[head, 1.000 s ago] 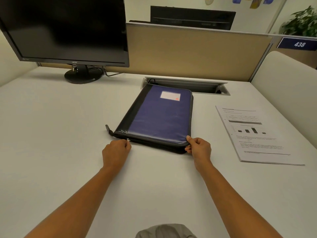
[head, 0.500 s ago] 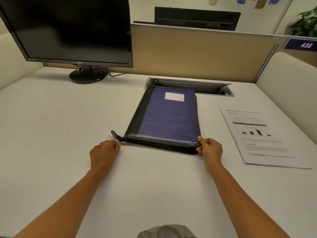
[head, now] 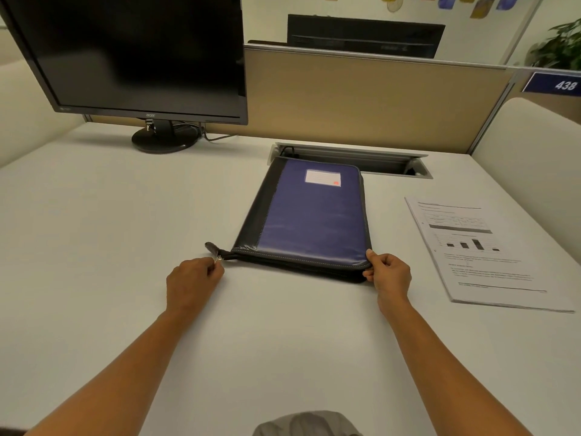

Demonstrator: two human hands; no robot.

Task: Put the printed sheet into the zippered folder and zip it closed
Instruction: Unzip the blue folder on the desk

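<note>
Since half a second ago our left hand (head: pixel 193 281) has drawn the zipper pull (head: pixel 219 259) a little further to nine o'clock, past the folder's near-left corner, so the zipper's tail with its dark end tab (head: pixel 211 247) now trails clear of the cover; a second ago the pull sat at the corner itself. Our right hand (head: pixel 389 273) has kept its place at the near-right corner.

We count one zippered folder (head: pixel 309 217), one printed sheet (head: pixel 481 250), two hands, two monitors and one plant.

Folder: blue cover with a black spine strip and a white label (head: pixel 323 177), lying flat at the middle of the desk (head: pixel 94 234). Its long axis runs from six to twelve o'clock, leaning slightly toward one o'clock; the spine is on the nine o'clock side, the label end points to twelve, just in front of the cable tray (head: pixel 361 157).

Grips: our left fingers are pinched together on the zipper pull. Our right hand is clamped on the folder's corner, thumb on top, fingers curled at the edge.

Sheet: flat on the desk at three o'clock of the folder, apart from it, outside it, and untouched, its long axis roughly parallel, heading toward twelve.

One monitor (head: pixel 135 55) stands at ten o'clock; the second monitor (head: pixel 364 36) shows behind the partition (head: pixel 361 99); the plant (head: pixel 559 48) is at two o'clock.
</note>
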